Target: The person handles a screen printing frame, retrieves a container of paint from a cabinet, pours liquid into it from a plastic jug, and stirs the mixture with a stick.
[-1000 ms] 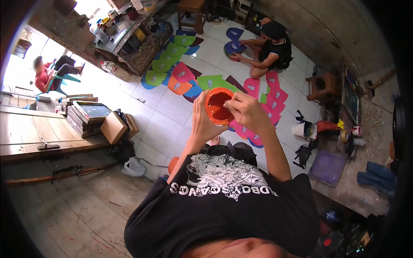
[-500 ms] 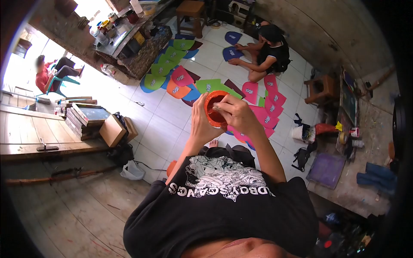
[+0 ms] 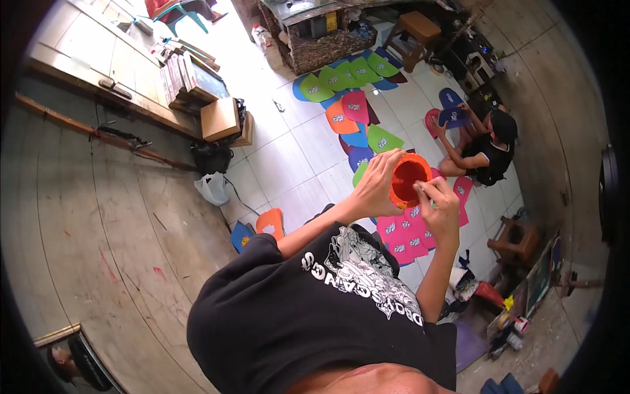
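My left hand (image 3: 379, 182) is wrapped round an orange cup (image 3: 398, 198), with its open mouth turned up towards me. Dark red-orange contents or stained walls show inside the cup. At the cup's right rim, the fingers of my right hand (image 3: 438, 202) are pinched together over the opening. Whatever they pinch is too small to make out. Below and beyond the cup, pink cap-shaped pieces (image 3: 401, 240) with white printed lettering lie overlapping on the tiled floor.
Green pieces (image 3: 348, 75) and an orange piece (image 3: 340, 117) lie further off on the floor. A person in black (image 3: 492, 148) sits at the right, handling blue pieces (image 3: 453, 115). Wooden stools (image 3: 420, 27) and leaning frames (image 3: 193, 79) stand around.
My view has turned, so the room appears rotated and the cup sits further right. My right fingers have shifted from inside the cup's mouth to its rim. The seated person has lifted a blue piece.
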`<action>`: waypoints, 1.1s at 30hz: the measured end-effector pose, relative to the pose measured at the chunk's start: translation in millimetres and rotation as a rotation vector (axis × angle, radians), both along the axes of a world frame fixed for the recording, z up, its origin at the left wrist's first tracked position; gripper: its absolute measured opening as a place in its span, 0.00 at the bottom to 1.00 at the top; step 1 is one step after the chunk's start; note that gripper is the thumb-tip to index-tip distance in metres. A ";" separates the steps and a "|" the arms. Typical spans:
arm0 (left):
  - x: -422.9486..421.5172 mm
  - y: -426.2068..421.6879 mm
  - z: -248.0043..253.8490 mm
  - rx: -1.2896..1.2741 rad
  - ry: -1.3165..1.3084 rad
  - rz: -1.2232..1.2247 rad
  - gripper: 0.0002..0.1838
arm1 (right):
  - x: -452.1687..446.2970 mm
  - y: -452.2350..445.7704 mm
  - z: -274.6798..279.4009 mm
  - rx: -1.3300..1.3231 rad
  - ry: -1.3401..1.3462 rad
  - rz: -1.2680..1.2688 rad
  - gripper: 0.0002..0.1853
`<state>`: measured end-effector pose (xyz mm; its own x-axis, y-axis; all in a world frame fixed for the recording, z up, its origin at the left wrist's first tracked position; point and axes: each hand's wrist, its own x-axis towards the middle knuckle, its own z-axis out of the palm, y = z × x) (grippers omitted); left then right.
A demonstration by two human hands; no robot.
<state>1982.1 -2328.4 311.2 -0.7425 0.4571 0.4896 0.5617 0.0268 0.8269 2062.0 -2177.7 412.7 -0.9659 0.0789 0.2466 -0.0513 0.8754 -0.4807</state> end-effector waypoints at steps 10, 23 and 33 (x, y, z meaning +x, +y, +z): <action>-1.0 8.7 -3.0 0.046 0.046 0.015 0.60 | 4.3 6.9 1.1 -0.035 0.041 0.016 0.06; -12.8 -0.4 -8.8 -0.070 0.068 0.055 0.61 | -8.6 6.7 -22.1 -0.058 0.082 0.041 0.08; -14.9 -2.1 -3.5 -0.059 0.049 0.016 0.61 | -13.6 5.1 -20.6 0.076 0.286 0.137 0.08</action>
